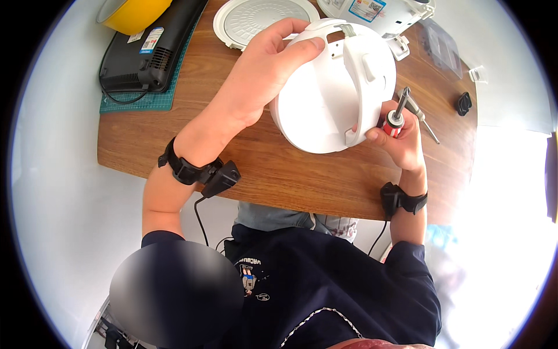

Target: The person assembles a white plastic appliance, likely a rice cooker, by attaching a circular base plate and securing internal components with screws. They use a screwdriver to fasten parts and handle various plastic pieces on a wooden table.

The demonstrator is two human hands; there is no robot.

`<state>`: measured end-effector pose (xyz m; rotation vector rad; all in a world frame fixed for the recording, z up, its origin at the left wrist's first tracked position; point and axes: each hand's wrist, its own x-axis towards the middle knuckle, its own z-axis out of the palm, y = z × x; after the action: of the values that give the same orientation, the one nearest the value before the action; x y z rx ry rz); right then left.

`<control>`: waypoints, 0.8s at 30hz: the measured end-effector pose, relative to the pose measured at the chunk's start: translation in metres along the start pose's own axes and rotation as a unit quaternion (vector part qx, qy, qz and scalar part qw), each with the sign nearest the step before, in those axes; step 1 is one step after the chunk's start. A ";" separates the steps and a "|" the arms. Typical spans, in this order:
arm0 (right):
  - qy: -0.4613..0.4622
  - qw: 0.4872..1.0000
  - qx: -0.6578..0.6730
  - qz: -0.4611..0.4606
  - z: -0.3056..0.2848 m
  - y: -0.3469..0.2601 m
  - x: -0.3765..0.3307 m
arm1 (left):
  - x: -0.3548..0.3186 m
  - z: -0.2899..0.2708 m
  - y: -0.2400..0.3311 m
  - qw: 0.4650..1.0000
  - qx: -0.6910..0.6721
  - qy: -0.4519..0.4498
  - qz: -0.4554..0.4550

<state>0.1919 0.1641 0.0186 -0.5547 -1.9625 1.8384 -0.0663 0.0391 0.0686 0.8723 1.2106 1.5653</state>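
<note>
Shell: the white shell [314,102] is between your two hands, in front of the table [290,180] as you look down, its curved band toward your right.
Left hand: your left hand [272,65] pinches the shell's far rim, thumb on the near face by the cutout, the other fingers partly hidden behind.
Right hand: your right hand [402,138] grips the band's lower end, thumb in front, and also clasps the screwdriver [394,120].
Screwdriver: red grip in your fingers, metal shaft pointing away from you.
Grey tool: the grey tool [423,120] lies just beyond that hand.
Far side: a round lid [264,20] and a white housing [401,20].
</note>
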 end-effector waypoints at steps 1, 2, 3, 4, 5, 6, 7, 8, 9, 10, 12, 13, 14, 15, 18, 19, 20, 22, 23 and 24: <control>-0.001 1.000 -0.001 0.002 0.000 0.000 0.001 | 0.000 0.001 0.000 1.000 0.014 0.001 0.005; -0.001 1.000 -0.002 0.003 0.000 0.000 0.001 | 0.001 0.001 -0.001 1.000 0.028 0.002 0.010; -0.003 1.000 -0.002 -0.006 -0.001 0.001 0.001 | 0.003 0.000 -0.002 0.999 0.039 -0.001 0.012; -0.005 1.000 -0.002 -0.015 -0.002 0.004 0.000 | 0.005 -0.003 -0.006 0.999 0.050 -0.004 0.014; -0.006 1.000 -0.003 -0.024 -0.002 0.006 -0.001 | 0.006 -0.005 -0.008 0.998 0.061 -0.007 0.017; 0.003 1.000 0.009 -0.028 -0.002 0.007 -0.003 | 0.006 -0.006 -0.008 0.998 0.061 -0.005 0.016; 0.013 0.999 0.021 -0.032 -0.001 0.007 -0.005 | 0.006 -0.006 -0.008 0.998 0.061 -0.004 0.016; 0.023 0.999 0.033 -0.037 -0.001 0.008 -0.007 | 0.006 -0.006 -0.008 0.998 0.060 -0.003 0.015; 0.017 0.998 0.042 -0.041 -0.002 0.007 -0.007 | 0.005 -0.007 -0.008 0.998 0.058 0.006 0.019; 0.010 0.998 0.051 -0.045 -0.005 0.005 -0.008 | 0.005 -0.008 -0.010 0.998 0.055 0.015 0.022; 0.014 0.998 0.040 -0.044 -0.006 -0.001 -0.008 | 0.005 -0.009 -0.010 0.998 0.050 0.024 0.026; 0.025 0.999 0.020 -0.039 -0.004 -0.006 -0.009 | 0.005 -0.008 -0.009 0.998 0.048 0.024 0.026; 0.035 0.999 0.000 -0.034 -0.003 -0.010 -0.009 | 0.005 -0.008 -0.008 0.998 0.046 0.024 0.026; 0.039 0.999 -0.019 -0.019 -0.003 -0.013 -0.009 | 0.005 -0.007 -0.007 0.998 0.054 0.024 0.034; 0.030 0.999 -0.026 -0.006 -0.004 -0.014 -0.009 | 0.004 -0.005 -0.005 0.995 0.075 0.020 0.056; 0.029 0.999 -0.025 -0.007 -0.004 -0.015 -0.010 | 0.004 -0.005 -0.005 0.995 0.079 0.017 0.060; 0.028 0.999 -0.024 -0.009 -0.003 -0.015 -0.010 | 0.004 -0.005 -0.005 0.994 0.082 0.014 0.065; 0.029 0.999 -0.022 -0.013 -0.002 -0.017 -0.009 | 0.003 0.001 -0.006 0.992 0.084 0.021 0.094; 0.030 0.999 -0.021 -0.015 0.000 -0.019 -0.009 | 0.002 0.004 -0.007 0.990 0.085 0.024 0.109; 0.032 0.999 -0.020 -0.018 0.001 -0.020 -0.009 | 0.002 0.006 -0.006 0.989 0.095 0.018 0.116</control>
<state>0.1989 0.1573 0.0386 -0.5794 -1.9584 1.7421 -0.0601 0.0426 0.0645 1.1465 1.3390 1.6742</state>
